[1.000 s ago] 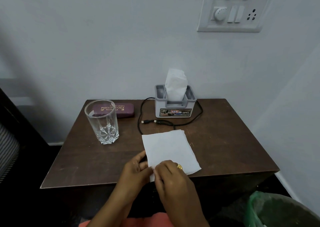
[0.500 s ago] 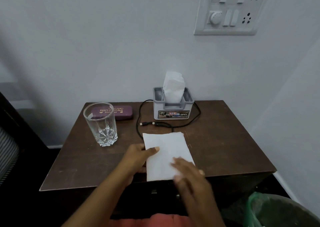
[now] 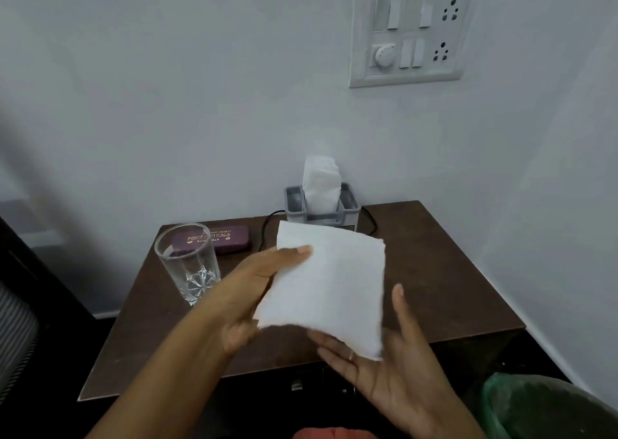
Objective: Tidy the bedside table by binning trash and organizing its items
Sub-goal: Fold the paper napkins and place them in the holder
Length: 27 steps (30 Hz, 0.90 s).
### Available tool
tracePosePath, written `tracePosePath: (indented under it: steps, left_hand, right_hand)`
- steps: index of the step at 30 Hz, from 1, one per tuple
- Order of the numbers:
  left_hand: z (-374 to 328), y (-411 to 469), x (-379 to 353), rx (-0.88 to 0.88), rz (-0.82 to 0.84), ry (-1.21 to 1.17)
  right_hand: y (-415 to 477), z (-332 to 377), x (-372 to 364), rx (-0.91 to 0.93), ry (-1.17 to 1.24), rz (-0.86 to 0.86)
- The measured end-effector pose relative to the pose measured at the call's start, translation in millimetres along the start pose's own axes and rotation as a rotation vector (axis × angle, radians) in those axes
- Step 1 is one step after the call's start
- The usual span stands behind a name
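Note:
A folded white tissue [image 3: 331,284] is lifted above the brown bedside table [image 3: 434,271]. My left hand [image 3: 254,291] grips its left edge, thumb on top. Palm up and fingers spread, my right hand [image 3: 394,365] is under the tissue's lower right corner. Behind the tissue stands a grey tissue holder [image 3: 347,209] with white tissues [image 3: 319,181] sticking up. An empty clear glass [image 3: 189,261] stands at the left, and a maroon spectacle case [image 3: 224,239] lies behind it. A black cable [image 3: 266,227] curls beside the holder, mostly hidden by the tissue.
A bin lined with a green bag [image 3: 541,405] sits on the floor at the lower right, beside the table. A white switchboard [image 3: 409,30] is on the wall above. A dark striped piece of furniture [image 3: 16,331] is at the left.
The tissue lay flat on the table before; now my left hand has lifted it off the surface. My right hand has turned palm up beneath it.

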<state>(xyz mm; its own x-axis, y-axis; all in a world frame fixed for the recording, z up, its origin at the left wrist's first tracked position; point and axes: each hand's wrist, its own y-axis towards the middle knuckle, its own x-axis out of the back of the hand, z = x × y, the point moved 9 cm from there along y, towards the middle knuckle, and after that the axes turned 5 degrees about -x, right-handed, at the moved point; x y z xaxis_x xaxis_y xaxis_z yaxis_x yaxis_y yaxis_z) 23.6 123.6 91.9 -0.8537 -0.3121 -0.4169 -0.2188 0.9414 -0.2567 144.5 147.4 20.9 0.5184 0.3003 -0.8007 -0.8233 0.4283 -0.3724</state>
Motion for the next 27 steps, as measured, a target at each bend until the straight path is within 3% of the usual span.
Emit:
tracePosePath:
  steps: [3, 8, 14, 20, 27]
  left_hand:
    - [9.6, -7.6, 18.3, -0.002, -0.078, 0.09]
    - [40.5, -4.0, 59.7, 0.048, -0.172, 0.124]
    - [74.7, 9.9, 79.9, 0.167, -0.157, 0.253]
    - [73.3, 25.5, 91.1, 0.127, -0.217, 0.238]
    - [74.0, 30.8, 86.5, 0.087, -0.154, 0.112]
  right_hand:
    - [-2.0, 12.6, -22.4, 0.027, 0.052, 0.144]
    - [18.0, 25.2, 2.9, 0.104, -0.464, -0.112]
    - [36.5, 32.8, 30.1, 0.056, -0.645, -0.231]
    - [49.6, 38.9, 37.4, 0.004, -0.764, -0.244]
    - [57.4, 40.0, 43.3, 0.005, -0.693, -0.24]
